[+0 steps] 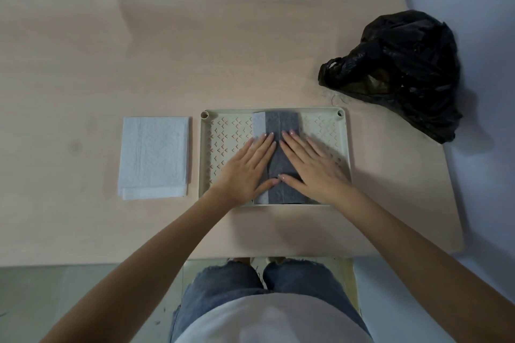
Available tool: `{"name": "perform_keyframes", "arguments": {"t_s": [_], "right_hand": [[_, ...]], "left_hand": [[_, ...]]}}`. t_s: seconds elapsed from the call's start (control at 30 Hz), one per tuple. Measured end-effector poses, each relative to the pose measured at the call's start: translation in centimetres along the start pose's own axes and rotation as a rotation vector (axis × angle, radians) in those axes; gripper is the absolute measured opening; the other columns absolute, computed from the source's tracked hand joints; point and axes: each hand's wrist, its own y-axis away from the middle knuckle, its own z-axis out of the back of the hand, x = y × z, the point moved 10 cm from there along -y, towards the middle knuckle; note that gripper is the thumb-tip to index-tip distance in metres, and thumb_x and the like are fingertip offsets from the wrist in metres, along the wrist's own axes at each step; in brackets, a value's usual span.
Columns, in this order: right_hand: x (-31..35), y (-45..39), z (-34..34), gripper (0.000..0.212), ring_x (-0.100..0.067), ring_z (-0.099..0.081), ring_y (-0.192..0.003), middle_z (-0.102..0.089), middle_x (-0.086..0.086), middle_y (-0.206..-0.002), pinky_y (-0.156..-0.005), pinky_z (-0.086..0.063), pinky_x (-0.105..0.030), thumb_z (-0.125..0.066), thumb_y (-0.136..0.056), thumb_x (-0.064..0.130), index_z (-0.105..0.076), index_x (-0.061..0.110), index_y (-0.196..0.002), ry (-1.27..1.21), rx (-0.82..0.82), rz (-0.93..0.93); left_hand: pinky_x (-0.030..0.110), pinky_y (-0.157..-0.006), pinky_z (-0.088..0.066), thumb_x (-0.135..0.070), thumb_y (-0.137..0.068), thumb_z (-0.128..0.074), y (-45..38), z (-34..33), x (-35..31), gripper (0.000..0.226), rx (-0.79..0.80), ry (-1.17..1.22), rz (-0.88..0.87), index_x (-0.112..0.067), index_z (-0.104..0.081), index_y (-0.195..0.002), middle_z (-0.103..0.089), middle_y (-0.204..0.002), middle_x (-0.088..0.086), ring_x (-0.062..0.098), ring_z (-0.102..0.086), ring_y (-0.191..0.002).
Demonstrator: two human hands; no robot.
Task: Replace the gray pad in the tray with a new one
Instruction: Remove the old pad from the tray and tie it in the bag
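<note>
Head view, looking down: a cream rectangular plastic tray point(206, 147) with rows of small chevron cut-outs in its floor lies on a pale pinkish wooden desk point(167, 50), close to the near edge. In the middle of the tray lies a gray fibrous pad point(281, 122), folded into a narrow strip that runs from the tray's far wall to its near wall, with a lighter, whitish layer showing along its left edge. The left hand point(248, 167) lies flat on the left part of this strip, fingers point(266, 142) straight and together, pressing down, thumb stretched toward the middle. The right hand point(312, 164) mirrors it on the right part of the strip, fingers straight and flat, its thumb tip just beside the left thumb tip. Neither hand grips anything. To the left of the tray, just apart from it, lies a folded white quilted pad point(154, 156), flat on the desk. Beyond the tray's far right corner sits a crumpled black plastic bag point(401, 69), near the desk's right edge. Below the desk edge show the person's blue ripped jeans point(223, 287).
</note>
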Motion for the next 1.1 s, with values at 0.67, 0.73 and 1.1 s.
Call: {"name": "perform_keyframes", "arguments": {"t_s": [0.67, 0.73, 1.1], "right_hand": [[2.2, 0.6, -1.1, 0.086, -0.019, 0.017, -0.143, 0.015, -0.007, -0.156, -0.116, 0.014, -0.041, -0.016, -0.09, 0.067, 0.012, 0.01, -0.147, 0.101, 0.086, 0.128], [2.1, 0.5, -1.7, 0.088, -0.017, 0.02, -0.143, 0.015, -0.006, -0.158, -0.117, 0.013, -0.042, -0.019, -0.089, 0.068, 0.013, 0.011, -0.148, 0.078, 0.127, 0.11], [0.2, 1.7, -2.7, 0.098, -0.015, 0.02, -0.143, 0.024, 0.0, -0.155, -0.117, 0.014, -0.044, -0.021, -0.082, 0.076, 0.019, 0.015, -0.146, 0.027, 0.206, 0.028]], "left_hand": [[0.045, -0.119, 0.005, -0.078, -0.08, -0.006, 0.7, -1.3, 0.0, 0.098, 0.243, -0.167, 0.044, -0.009, 0.019, -0.144, 0.02, -0.155, 0.013, 0.025, 0.019, -0.144], [0.046, -0.118, 0.006, -0.077, -0.083, -0.011, 0.7, -1.4, 0.1, 0.096, 0.235, -0.207, 0.04, -0.01, 0.019, -0.145, 0.019, -0.156, 0.014, 0.026, 0.019, -0.144], [0.048, -0.117, 0.009, -0.079, -0.078, -0.003, 1.0, -2.3, 0.8, 0.098, 0.234, -0.211, 0.067, -0.013, 0.021, -0.146, 0.021, -0.156, 0.011, 0.024, 0.022, -0.143]]}}
